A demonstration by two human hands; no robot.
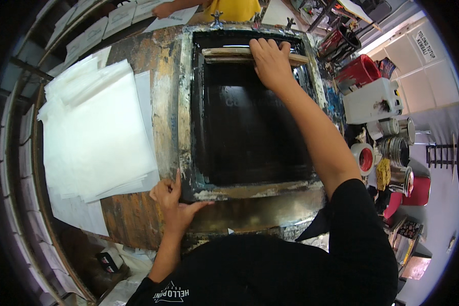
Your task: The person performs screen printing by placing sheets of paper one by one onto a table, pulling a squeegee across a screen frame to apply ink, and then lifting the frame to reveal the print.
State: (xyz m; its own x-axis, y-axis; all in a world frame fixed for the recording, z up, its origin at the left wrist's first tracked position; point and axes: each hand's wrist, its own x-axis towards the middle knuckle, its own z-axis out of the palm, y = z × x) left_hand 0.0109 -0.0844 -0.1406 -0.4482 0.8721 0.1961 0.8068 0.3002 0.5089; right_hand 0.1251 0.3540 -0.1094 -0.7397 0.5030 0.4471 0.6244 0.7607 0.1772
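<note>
A screen-printing frame (186, 137) with a dark, ink-covered mesh (252, 132) lies in front of me on the worn table. My right hand (271, 61) reaches across to the far end of the mesh, its fingers wrapped over a wooden-handled squeegee (227, 53) that spans most of the frame's width. Faint lettering shows in the mesh. At the frame's near left corner is my left hand (174, 204); its index finger stretches along the left side and its thumb along the near side, with the other fingers curled. Whatever lies under the frame is hidden.
White sheets (97, 132) lie in a loose stack left of the frame. Metal clamps (217, 19) stand at its far edge. Ink cans, a red bucket (359, 71) and a white jerrycan (370, 101) line the right. Racks (23, 153) hold sheets at left; another person's hand (163, 10) shows beyond.
</note>
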